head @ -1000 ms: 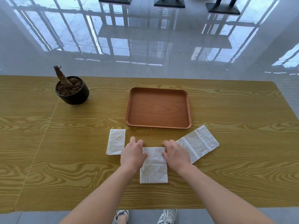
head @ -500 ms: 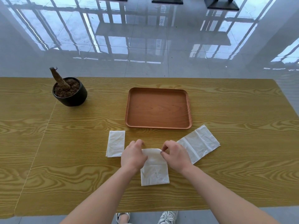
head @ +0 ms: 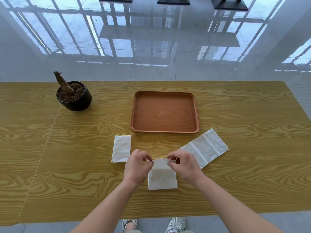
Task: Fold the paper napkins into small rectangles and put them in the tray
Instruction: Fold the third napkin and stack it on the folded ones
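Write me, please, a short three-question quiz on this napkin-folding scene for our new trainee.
1. True or false: the tray holds no napkins yet.
2. Fill in: seen from the person, the plant pot stands to the tray's ___.
3. The left hand and the right hand both pinch: A. the far edge of the middle napkin; B. the tray's rim; C. the plant pot.

Key: 1 true; 2 left; 3 A.
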{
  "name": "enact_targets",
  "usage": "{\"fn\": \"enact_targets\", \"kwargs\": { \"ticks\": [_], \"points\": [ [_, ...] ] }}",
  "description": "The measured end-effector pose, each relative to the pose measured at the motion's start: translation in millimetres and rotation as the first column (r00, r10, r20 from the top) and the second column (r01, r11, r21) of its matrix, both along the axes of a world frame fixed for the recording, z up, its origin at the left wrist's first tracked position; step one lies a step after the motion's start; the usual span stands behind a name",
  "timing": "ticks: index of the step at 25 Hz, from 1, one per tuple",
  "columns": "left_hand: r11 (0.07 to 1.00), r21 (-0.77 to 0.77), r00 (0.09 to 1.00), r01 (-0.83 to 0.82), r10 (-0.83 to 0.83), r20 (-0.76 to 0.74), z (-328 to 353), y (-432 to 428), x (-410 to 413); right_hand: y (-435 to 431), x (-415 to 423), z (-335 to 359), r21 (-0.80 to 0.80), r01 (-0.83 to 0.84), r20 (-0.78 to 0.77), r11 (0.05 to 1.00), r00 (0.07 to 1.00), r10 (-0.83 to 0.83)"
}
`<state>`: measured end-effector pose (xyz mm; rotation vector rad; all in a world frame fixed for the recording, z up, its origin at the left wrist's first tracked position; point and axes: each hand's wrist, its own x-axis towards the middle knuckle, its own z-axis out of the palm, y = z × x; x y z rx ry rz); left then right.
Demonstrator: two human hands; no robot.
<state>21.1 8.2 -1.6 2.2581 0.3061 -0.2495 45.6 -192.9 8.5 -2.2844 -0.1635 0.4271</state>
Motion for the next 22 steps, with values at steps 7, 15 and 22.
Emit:
{"fn": "enact_targets", "kwargs": {
  "ticks": [7, 15, 22],
  "points": [
    [0.998, -0.054, 0.999, -0.034, 0.034, 0.004, 2.8, -3.6, -35.0, -4.4, -23.5, -0.7, -0.073, 0.001, 0.030, 0.997, 1.000, 0.001],
    [0.917, -0.235, 0.945, -0.322, 0.297, -0.138, 4.0, -15.7, -52.1, -3.6, -50.3, -5.9, 0.197, 0.398, -0.333, 0.896, 0.887, -0.321],
    [0.860, -0.218, 0.872, -0.461, 0.393, -0.292, 6.1, -18.4, -62.5, -1.8, -57.0, -11.2, 0.210, 0.604, -0.459, 0.769, 0.755, -0.468]
  ]
}}
